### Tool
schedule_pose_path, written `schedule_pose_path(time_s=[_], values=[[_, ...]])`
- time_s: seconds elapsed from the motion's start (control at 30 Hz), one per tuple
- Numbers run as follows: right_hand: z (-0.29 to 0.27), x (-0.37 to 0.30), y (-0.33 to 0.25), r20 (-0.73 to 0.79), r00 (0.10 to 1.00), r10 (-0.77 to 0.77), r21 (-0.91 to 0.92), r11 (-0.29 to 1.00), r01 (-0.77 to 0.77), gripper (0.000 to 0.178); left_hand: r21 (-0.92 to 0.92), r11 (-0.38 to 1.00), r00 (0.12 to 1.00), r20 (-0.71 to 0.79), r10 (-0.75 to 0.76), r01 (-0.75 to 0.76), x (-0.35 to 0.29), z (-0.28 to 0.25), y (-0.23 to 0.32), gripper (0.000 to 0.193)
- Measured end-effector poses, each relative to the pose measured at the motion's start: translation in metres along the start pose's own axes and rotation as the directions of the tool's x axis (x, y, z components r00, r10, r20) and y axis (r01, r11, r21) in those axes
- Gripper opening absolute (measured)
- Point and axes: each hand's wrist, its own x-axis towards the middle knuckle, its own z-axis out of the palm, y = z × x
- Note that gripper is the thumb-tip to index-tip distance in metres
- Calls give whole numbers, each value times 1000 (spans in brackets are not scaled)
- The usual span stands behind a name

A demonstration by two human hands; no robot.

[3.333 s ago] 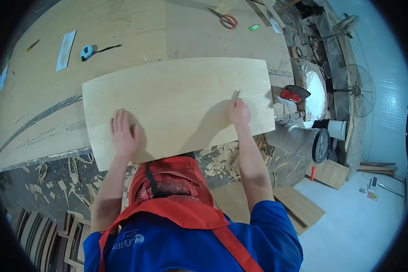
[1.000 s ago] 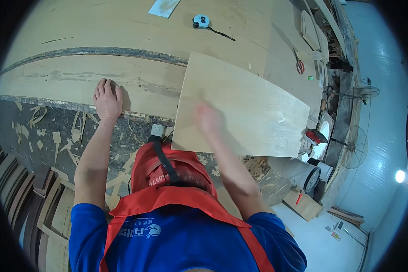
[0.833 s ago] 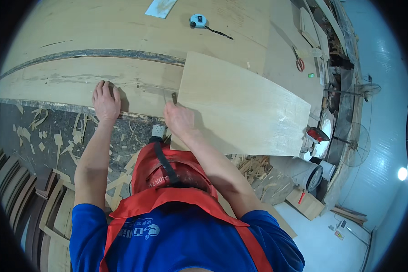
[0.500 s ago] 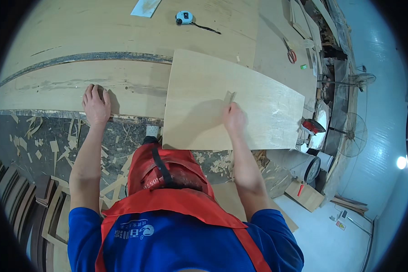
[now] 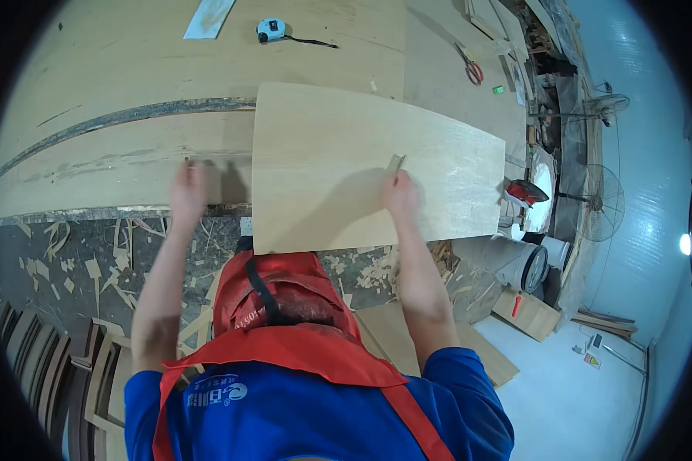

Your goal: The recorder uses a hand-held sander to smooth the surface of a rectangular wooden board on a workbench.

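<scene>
A pale plywood panel (image 5: pixel 323 154) lies on the workbench in front of me, its near edge reaching past the bench edge above my red apron. My right hand (image 5: pixel 404 198) is closed over the panel, gripping a small narrow strip with a notched tip (image 5: pixel 396 164). The strip's lower part is hidden in my fingers, and I cannot tell what kind of piece it is. Left of the panel, my left hand (image 5: pixel 189 192) hangs over the bench near its front edge, apart from the panel. Motion smears its fingers.
On the bench (image 5: pixel 146 69) beyond lie a blue tape measure (image 5: pixel 271 31), a white-blue sheet (image 5: pixel 207 19) and red-handled scissors (image 5: pixel 471 69). A red tool resembling an iron (image 5: pixel 525 194) stands by the panel's right end. Wood scraps litter the floor; curved frames (image 5: pixel 77 369) stand lower left.
My left hand has lifted off the bench and moved right, toward the panel. My right hand still holds the narrow strip above the panel. The whole view has shifted slightly.
</scene>
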Motion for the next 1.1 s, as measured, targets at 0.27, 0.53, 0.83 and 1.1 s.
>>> schedule_pose_path(time_s=[0.27, 0.53, 0.83, 1.1], values=[[39, -39, -115, 204, 915, -348, -114, 920, 376, 29, -279, 880, 885, 384, -263, 383, -9, 83, 37, 43], [-19, 8, 35, -33, 997, 65, -28, 997, -66, 29, -285, 825, 836, 423, -348, 488, 12, 25, 32, 45], [-10, -23, -46, 278, 949, -152, -64, 982, 176, 31, 275, 914, 942, 70, -328, 298, 52, -40, -24, 54], [-57, 69, 186, 83, 990, 112, 4, 994, -113, 33, 434, 818, 913, 23, 407, -376, -28, 103, 90, 54]])
